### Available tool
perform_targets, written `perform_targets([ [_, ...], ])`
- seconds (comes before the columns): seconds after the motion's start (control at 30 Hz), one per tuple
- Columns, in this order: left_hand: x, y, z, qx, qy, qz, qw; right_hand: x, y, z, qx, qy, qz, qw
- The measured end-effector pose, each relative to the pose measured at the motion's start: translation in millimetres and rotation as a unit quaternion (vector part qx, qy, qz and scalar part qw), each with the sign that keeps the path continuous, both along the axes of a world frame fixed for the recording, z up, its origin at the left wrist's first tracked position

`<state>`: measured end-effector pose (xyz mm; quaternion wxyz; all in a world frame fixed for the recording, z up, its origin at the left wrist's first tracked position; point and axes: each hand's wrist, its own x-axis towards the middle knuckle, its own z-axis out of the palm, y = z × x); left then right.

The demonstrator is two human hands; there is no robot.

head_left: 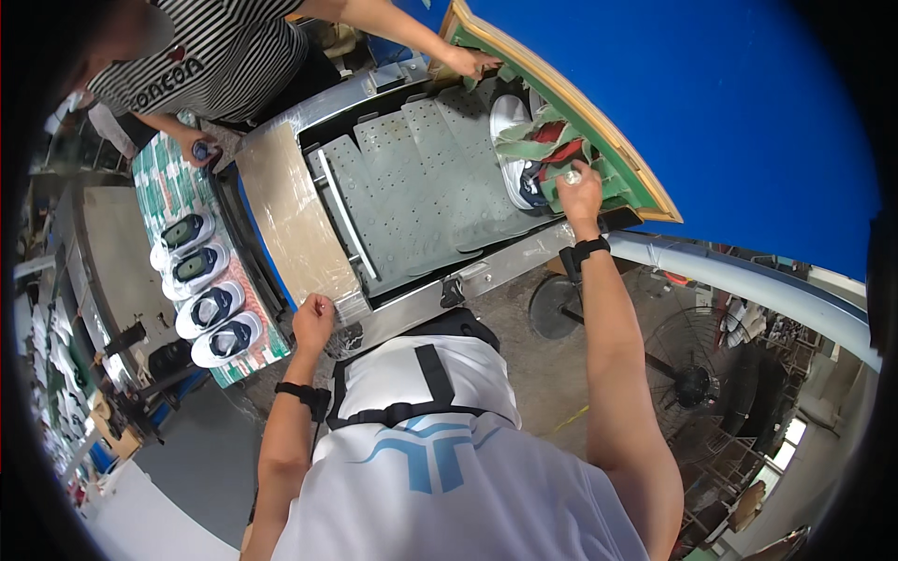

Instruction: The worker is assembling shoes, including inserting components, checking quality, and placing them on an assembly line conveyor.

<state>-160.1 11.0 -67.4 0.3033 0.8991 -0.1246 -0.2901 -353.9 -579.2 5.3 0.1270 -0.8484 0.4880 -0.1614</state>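
Note:
My right hand [580, 192] is closed at the green cloth strips [613, 178] that hang across the wood-framed opening. A small pale spot shows at its fingertips, too small to name. Beside it white-soled shoes [513, 150] lie on the grey perforated conveyor plates [421, 178], partly covered by strips, with a red cloth piece [566, 145] among them. My left hand [313, 323] is curled closed beside the near corner of the brown board [290, 206]; what its fingers hold, if anything, is hidden.
A co-worker in a striped top [220, 56] stands across the conveyor, one hand [472, 61] at the strips, the other [196, 148] by a dark shoe. White and dark shoes [220, 309] stand on a patterned table at left. A metal rail [524, 248] edges the conveyor; a fan [692, 383] stands right.

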Motion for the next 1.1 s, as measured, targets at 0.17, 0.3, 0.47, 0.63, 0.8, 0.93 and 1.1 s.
perform_targets([
  [0.17,4.7,-3.6,-3.2,0.045,0.002,0.026,0.999,11.6,-21.3,5.0,-0.085,0.109,0.031,0.990],
  [0.3,9.1,-4.5,-10.2,0.062,0.025,0.048,0.997,6.4,-33.0,4.1,-0.091,0.078,-0.014,0.993],
  [0.47,6.8,-16.5,4.7,0.045,0.006,0.045,0.998,-6.5,-32.4,13.3,0.034,0.186,-0.051,0.981],
  [0.63,9.7,-15.0,0.6,0.091,0.002,0.048,0.995,9.2,-14.5,-8.5,0.007,0.215,-0.030,0.976],
  [0.8,10.0,-19.8,6.5,0.074,-0.008,0.044,0.996,1.9,8.9,0.5,-0.109,0.254,0.035,0.960],
  [0.93,11.2,-20.3,3.2,0.083,-0.019,0.028,0.996,3.8,42.5,-4.5,-0.186,0.266,0.090,0.942],
  [1.1,13.5,-14.3,-2.6,0.074,-0.011,0.027,0.997,26.6,54.8,-3.0,-0.027,0.263,0.065,0.962],
])
